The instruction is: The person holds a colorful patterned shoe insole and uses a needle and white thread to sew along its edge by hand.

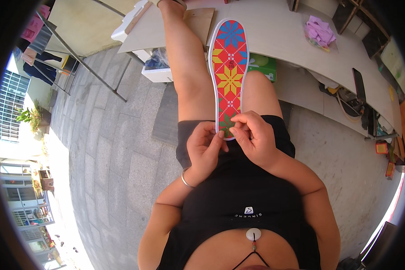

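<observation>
A red shoe insole (230,81) with a white edge lies lengthwise above my lap, its wide toe end pointing away from me. Blue, yellow and green star flowers and white dotted lines cover it, along with printed figures. My left hand (207,145) grips the near, narrow end by its left edge, thumb on top. Over the green flower (226,125) at that end, the thumb and forefinger of my right hand (254,136) are pinched close together. Whether a needle or thread sits between those fingertips is too small to tell.
A long pale table (276,33) runs across in front, with a pink cloth bundle (320,31) and a dark phone-like slab (359,84) on it. Beneath stand a green box (262,65) and a white foam box (157,74). A metal rack (84,64) rises from the paving at left.
</observation>
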Available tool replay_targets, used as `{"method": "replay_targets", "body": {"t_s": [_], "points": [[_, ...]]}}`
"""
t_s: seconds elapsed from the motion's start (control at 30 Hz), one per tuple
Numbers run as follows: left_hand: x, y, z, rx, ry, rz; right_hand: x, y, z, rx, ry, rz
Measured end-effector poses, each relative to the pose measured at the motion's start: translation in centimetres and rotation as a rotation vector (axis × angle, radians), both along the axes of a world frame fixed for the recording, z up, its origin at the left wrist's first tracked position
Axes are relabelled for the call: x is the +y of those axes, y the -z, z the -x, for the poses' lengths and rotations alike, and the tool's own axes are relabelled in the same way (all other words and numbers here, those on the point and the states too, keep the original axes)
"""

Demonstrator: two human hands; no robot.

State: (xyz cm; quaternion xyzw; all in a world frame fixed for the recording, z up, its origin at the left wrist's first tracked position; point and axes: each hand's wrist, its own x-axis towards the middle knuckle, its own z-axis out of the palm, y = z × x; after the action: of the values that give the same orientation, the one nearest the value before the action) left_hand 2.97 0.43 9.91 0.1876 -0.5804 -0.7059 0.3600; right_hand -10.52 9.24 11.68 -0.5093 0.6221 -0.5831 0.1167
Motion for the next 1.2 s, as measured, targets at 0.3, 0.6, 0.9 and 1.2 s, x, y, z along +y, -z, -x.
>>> {"method": "replay_targets", "body": {"t_s": [0.3,0.6,0.9,1.2], "points": [[-0.3,0.6,0.1,0.046,0.015,-0.119,0.1,1.5,0.7,-0.724,-0.105,0.025],[-0.3,0.5,0.3,0.094,0.052,-0.187,-0.5,3.0,1.0,-1.177,-0.226,-0.227],[-0.5,0.8,0.5,0.076,0.145,-0.282,-0.4,4.1,1.2,-1.521,-0.363,-0.22],[-0.5,0.9,0.7,0.073,0.157,-0.317,-0.7,3.6,1.2,-1.639,-0.358,-0.258]]}}
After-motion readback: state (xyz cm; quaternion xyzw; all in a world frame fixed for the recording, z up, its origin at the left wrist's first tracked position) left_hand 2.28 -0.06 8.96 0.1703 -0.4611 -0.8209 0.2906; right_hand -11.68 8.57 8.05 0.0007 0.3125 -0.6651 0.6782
